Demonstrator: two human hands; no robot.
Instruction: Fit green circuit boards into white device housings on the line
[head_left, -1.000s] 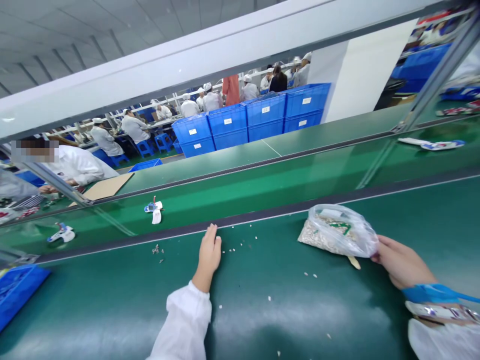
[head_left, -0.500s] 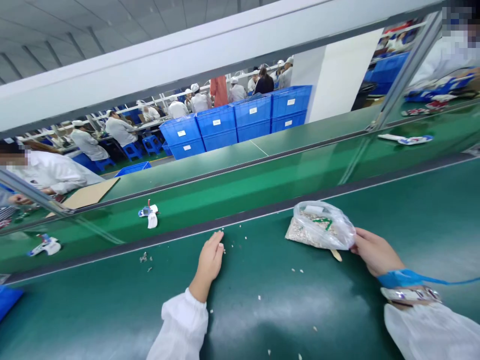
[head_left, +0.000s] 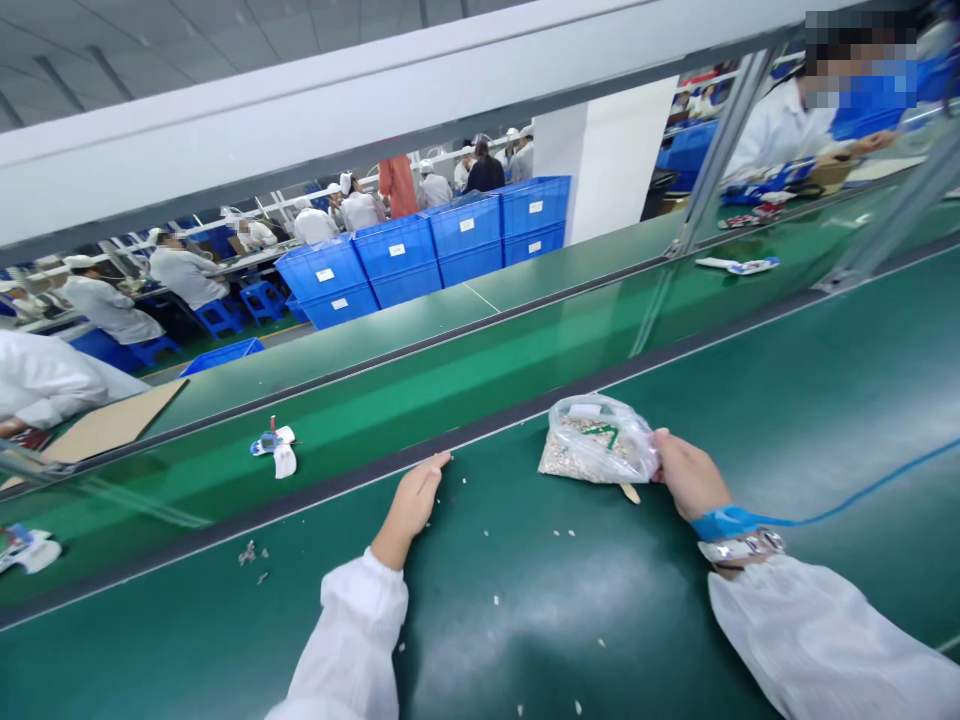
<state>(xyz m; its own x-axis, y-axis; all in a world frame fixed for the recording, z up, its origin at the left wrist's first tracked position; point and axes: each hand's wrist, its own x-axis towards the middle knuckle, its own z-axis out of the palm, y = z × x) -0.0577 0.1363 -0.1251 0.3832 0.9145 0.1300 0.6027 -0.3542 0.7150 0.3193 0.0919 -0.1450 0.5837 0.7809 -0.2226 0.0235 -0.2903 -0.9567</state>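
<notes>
The clear plastic bag [head_left: 598, 452], filled with small pale pieces, is lying on the green tabletop [head_left: 787, 400], just short of the dark strip [head_left: 337, 494] that is bordering the conveyor belt [head_left: 450, 400]. The right hand [head_left: 686, 474] is pinching the bag's edge at 3 o'clock, its grip closing on the plastic, with a blue wrist strap [head_left: 724, 522] circling the wrist behind it. A small tan stick [head_left: 630, 492] is poking out from under the bag at 5 o'clock. Loose pale bits [head_left: 559, 535] are lying scattered at the bag's 7 o'clock. Well apart at 9 o'clock, the left hand [head_left: 412, 505] is resting flat on the tabletop, its grip open and holding nothing, fingertips reaching the dark strip. At the left hand's 10 o'clock, a small blue-and-white item [head_left: 274, 448] is sitting on the belt. Blue crates [head_left: 397, 262] are standing stacked far off at 12 o'clock, with people in white coats [head_left: 184, 275] working around them.
</notes>
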